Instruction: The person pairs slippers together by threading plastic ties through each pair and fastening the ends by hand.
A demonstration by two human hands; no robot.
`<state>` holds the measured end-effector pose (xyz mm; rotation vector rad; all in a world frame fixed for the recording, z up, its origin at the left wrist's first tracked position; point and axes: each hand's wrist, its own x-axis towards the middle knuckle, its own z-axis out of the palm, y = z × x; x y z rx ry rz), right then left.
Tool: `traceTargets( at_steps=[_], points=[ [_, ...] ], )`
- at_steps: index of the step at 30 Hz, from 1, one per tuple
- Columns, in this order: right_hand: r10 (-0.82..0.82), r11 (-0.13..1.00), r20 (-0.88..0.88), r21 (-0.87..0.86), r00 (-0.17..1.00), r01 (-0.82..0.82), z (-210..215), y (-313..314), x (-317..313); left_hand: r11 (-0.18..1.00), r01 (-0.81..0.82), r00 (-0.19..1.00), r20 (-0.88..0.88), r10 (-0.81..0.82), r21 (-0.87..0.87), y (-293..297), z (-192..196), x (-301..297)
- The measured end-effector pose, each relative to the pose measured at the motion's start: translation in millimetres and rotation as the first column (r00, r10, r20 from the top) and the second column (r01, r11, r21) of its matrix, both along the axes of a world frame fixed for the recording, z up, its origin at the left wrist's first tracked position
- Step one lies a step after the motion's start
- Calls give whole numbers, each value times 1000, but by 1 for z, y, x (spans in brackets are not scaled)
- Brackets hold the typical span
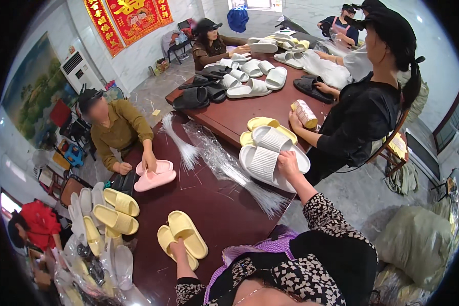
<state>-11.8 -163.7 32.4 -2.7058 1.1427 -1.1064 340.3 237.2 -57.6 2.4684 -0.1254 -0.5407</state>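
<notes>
My left hand (178, 249) is closed on a pair of yellow slippers (187, 229) at the near edge of the dark red table; its fingertips are partly hidden by the slippers. Off to the right, my right hand (288, 164) grips a pair of light grey ribbed slippers (262, 162) by the strap of one of them. Just behind the grey pair lies a yellow pair (262, 122). Between my two hands, a bundle of thin clear plastic ties (250, 186) spreads across the table.
Across from me, a person in an olive shirt (120, 120) handles pink slippers (155, 177). Yellow and grey slippers (115, 219) pile up at the left. A person in black (362, 112) sits at the right, holding a yellow roll (304, 113). White and black slippers (250, 87) cover the far table.
</notes>
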Motion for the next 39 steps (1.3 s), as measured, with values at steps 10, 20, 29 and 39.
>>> traceTargets(
  at_steps=[10,20,29,39],
  points=[
    [-45,998,-4,-44,999,45,-14,-77,40,999,-48,999,21,48,7,6,-16,6],
    [-141,989,-135,24,981,145,0,-153,83,994,-16,999,45,21,-112,5,-10,1],
    [-197,980,177,14,964,197,-4,-95,90,1000,-31,999,42,31,-7,6,-7,4],
    [338,524,431,652,836,-548,-19,127,99,992,15,1000,23,-12,-123,-13,-7,-16]
  ],
)
